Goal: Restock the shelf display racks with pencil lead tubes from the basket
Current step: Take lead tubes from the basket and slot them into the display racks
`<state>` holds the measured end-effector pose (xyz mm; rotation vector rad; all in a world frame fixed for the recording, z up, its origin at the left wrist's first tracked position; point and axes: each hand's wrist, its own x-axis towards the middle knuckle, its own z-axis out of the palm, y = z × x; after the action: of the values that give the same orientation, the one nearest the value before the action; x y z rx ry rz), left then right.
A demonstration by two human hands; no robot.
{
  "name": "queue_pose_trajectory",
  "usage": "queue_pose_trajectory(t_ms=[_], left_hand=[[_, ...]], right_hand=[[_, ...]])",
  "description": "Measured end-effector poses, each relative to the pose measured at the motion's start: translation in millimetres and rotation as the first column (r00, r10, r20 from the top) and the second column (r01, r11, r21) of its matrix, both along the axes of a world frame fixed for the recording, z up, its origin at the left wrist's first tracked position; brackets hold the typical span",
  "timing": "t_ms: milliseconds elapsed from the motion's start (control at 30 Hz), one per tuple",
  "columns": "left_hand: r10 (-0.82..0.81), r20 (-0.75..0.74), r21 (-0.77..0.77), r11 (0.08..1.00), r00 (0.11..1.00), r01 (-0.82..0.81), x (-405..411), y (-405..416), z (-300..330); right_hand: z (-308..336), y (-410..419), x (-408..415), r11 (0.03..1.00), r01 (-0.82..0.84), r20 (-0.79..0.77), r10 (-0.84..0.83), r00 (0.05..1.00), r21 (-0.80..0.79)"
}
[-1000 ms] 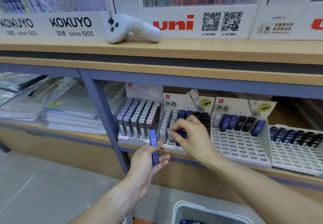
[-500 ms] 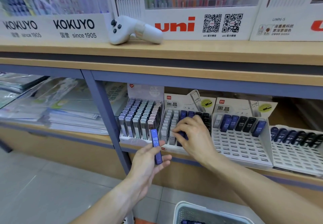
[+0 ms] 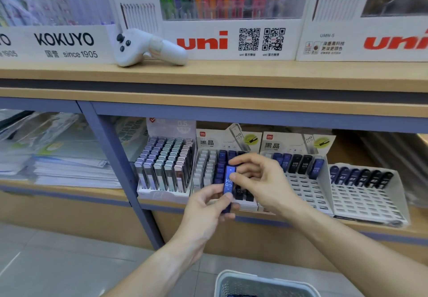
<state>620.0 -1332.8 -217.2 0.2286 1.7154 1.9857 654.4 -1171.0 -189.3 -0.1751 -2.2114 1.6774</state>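
At six o'clock, nearest the viewer, the rim of the basket (image 3: 266,281) shows at the bottom edge, with more stock dimly visible inside. Above it, near centre, the left hand (image 3: 203,213) grips the lower end of a blue HB 0.5 lead tube (image 3: 228,186), held upright; the right hand (image 3: 257,181), coming in from four o'clock, pinches the same tube near its middle with thumb and forefinger. The tube stands just in front of the middle rack (image 3: 203,155), whose blue column looks the likely home for it. To do this handover well, I would let the right hand take the tube fully before the left lets go, keep the label facing out, line the tube's foot over an empty slot in the matching colour column and press it straight down so neighbouring tubes stay seated. At two o'clock the right-hand rack (image 3: 301,188) is mostly empty slots, with only a back row filled, so much restocking appears to remain. Farther up, at eleven o'clock, a white controller (image 3: 148,47) lies on the upper shelf.
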Motion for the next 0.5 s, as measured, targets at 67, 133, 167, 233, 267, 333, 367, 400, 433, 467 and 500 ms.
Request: queue_pose_trajectory(t_ms=[67,133,167,233,267,333,367,400,433,467,500], left_hand=[[-0.034,-0.015,0.017,0.999,0.999,0.035,4,15,1],[-0.073,-0.046,0.024,0.997,0.996,0.075,9,31,2],[-0.093,-0.068,0.014,0.995,0.993,0.094,12,39,3],[-0.131,-0.118,-0.027,0.991,0.984,0.129,18,54,2],[-0.150,-0.139,-0.048,0.988,0.979,0.145,21,62,0],[-0.173,-0.171,-0.080,0.984,0.970,0.161,24,76,-5],[-0.186,-0.197,-0.101,0.980,0.963,0.169,26,82,-8],[-0.208,-0.232,-0.133,0.975,0.950,0.181,26,88,-11],[-0.241,-0.266,-0.168,0.965,0.933,0.201,26,93,-14],[-0.273,-0.291,-0.203,0.954,0.917,0.220,26,98,-17],[-0.299,-0.309,-0.230,0.945,0.903,0.234,26,103,-20]], right_hand=[[5,12,11,0.999,0.038,0.005,-0.038,0.999,-0.014],[8,27,23,0.997,0.075,0.013,-0.075,0.997,-0.014],[9,35,29,0.996,0.093,0.020,-0.093,0.995,-0.015],[10,50,41,0.991,0.135,0.040,-0.135,0.990,-0.013],[9,58,46,0.986,0.165,0.054,-0.165,0.985,-0.004],[6,73,55,0.970,0.244,0.089,-0.245,0.965,0.026],[5,81,57,0.957,0.287,0.101,-0.289,0.952,0.036],[2,89,59,0.944,0.329,0.106,-0.331,0.938,0.036],[0,97,59,0.928,0.371,0.104,-0.373,0.922,0.036],[-3,105,58,0.910,0.412,0.098,-0.414,0.905,0.046],[-6,113,56,0.892,0.447,0.087,-0.452,0.888,0.068]])
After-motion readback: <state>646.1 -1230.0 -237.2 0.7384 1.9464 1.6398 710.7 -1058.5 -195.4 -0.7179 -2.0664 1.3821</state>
